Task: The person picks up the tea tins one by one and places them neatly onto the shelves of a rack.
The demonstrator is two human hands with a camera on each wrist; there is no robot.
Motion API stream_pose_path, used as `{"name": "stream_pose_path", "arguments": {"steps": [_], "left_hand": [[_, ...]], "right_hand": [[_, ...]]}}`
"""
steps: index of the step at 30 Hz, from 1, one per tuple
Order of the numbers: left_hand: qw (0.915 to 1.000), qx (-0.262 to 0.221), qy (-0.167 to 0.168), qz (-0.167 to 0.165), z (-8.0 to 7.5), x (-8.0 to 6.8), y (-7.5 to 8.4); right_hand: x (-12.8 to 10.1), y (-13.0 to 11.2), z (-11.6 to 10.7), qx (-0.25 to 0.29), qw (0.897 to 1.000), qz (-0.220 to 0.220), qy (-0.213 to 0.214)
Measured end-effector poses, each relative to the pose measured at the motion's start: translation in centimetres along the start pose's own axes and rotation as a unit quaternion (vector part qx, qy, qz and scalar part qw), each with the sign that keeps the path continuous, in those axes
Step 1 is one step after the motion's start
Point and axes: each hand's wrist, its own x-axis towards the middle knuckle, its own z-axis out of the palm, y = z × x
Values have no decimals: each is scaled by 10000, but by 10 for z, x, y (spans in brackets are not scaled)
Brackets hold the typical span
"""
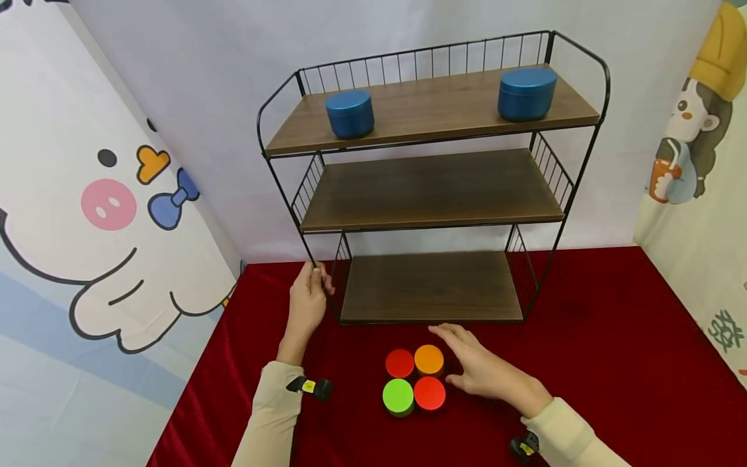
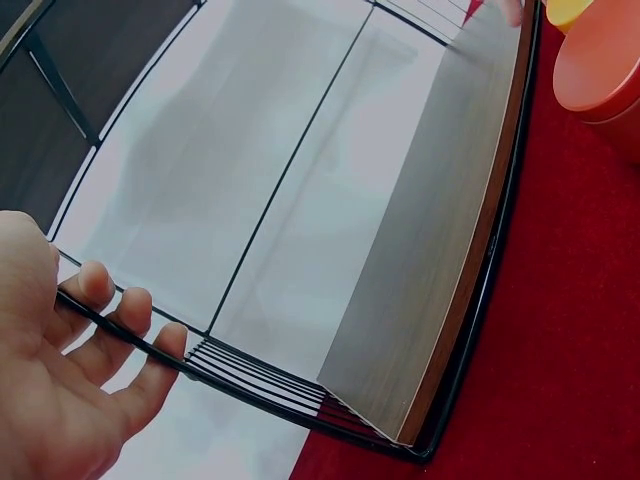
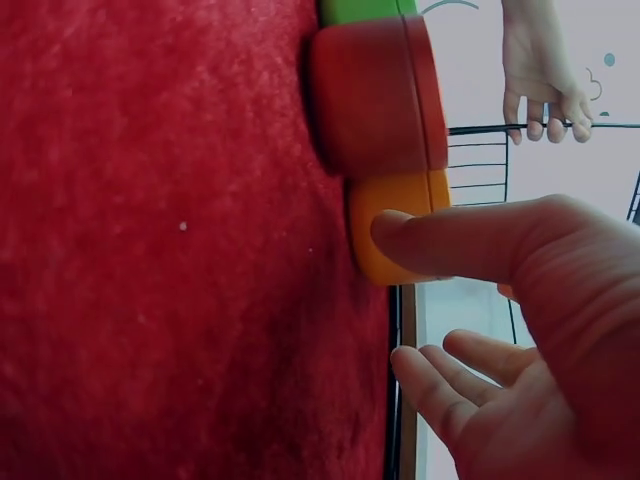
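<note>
Head view: my left hand [image 1: 307, 299] grips the left front upright of the three-tier rack with a black wire frame and brown boards [image 1: 432, 191], fingers curled round the rod. My right hand [image 1: 484, 366] holds nothing, its thumb and fingers spread wide beside the round, lidded orange tin [image 1: 428, 358]. That tin sits on the deep red cloth [image 1: 613, 344], back right in a tight cluster of four: a round bright-red tin [image 1: 430, 394] in front, a round darker-red tin [image 1: 399, 363] to its left, a round lime-green tin [image 1: 398, 396] diagonally across. From the right wrist, my thumb overlaps the orange side; whether it touches, I cannot tell.

I judge this a reach for the orange tin. Best to set fingers on its far side and thumb on its near side, close gently, then lift straight up so its neighbours aren't nudged. My left hand should hold the rack steady: a jolt could shift the two blue metallic-looking tins [image 1: 350, 115] [image 1: 527, 95] on the top board.

The rack's bottom front edge lies just beyond my right fingertips, so knuckles could catch it. Over the cloth to my right there is more room to swing.
</note>
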Motion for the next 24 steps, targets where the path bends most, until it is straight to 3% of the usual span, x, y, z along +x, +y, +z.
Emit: {"name": "stream_pose_path", "arguments": {"steps": [24], "left_hand": [[10000,4,-15,20,0,1,0]], "right_hand": [[12,1,11,208,9995,-93,-215]]}}
